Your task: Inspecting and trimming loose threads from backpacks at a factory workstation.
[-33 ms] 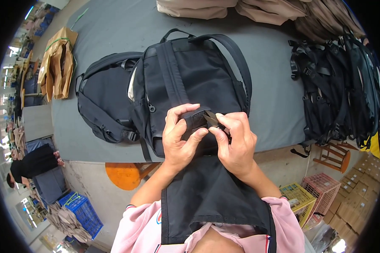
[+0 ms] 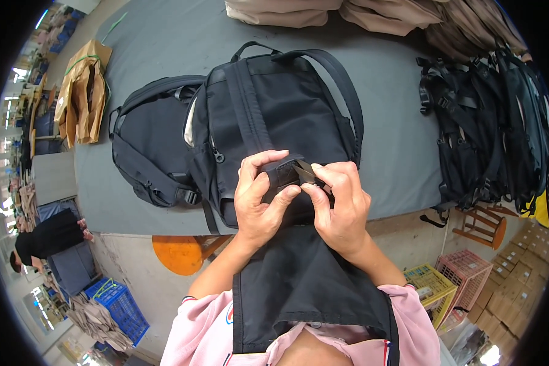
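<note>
A black backpack (image 2: 296, 104) lies on the grey cloth-covered table, partly over a second black backpack (image 2: 149, 131) at its left. At its near edge, my left hand (image 2: 254, 204) pinches a black strap end (image 2: 282, 174) between the thumb and curled fingers. My right hand (image 2: 343, 207) is closed around thread snips (image 2: 306, 171), whose dark pointed blades meet the strap end. The handles are mostly hidden by my fingers. Both thumbs are close together in front of the strap, with a small gap between them.
Stacked black backpacks (image 2: 476, 122) line the table's right side; beige bags (image 2: 287, 12) lie at the far edge. A brown paper bundle (image 2: 84, 91) sits at left. Wooden stools (image 2: 178, 253), plastic crates (image 2: 433, 287) and cartons (image 2: 512, 280) stand below. Another person (image 2: 49, 241) is at far left.
</note>
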Demonstrator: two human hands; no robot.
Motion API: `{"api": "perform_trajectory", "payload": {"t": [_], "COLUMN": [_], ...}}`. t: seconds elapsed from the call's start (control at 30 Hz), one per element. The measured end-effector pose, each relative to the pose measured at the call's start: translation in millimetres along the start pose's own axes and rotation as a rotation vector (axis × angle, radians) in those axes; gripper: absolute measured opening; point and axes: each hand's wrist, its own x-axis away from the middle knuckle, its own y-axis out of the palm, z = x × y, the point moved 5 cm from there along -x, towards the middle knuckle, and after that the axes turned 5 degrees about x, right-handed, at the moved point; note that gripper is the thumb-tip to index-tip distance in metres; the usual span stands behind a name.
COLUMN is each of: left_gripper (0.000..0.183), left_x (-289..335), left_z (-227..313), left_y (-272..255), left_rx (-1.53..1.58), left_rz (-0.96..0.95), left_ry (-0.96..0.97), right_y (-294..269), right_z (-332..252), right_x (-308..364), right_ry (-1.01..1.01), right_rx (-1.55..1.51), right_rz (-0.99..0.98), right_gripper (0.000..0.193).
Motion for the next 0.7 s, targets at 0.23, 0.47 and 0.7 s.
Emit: {"api": "perform_trajectory", "payload": {"t": [0.23,0.47,0.7], "left_gripper": [0.029,0.029,0.029], "left_x": [1,0,0], "left_z": [-3,-6,-10], "left_y": [2,1,2], "left_rx": [0.046,0.268,0.318], "left_rz": [0.014,0.038,-0.035], "left_ry": [-0.01,-0.115,-0.124], "right_y": [20,10,0], "right_z": [17,22,13], "right_x": [11,12,1], "right_ry": [0.447,0.441,0.127], "right_rx": [-0.743,-0.765,-0.213], "right_rz": [-0.071,-0.056,-0.078], "right_gripper": [0.02,0.023,0.029]}}
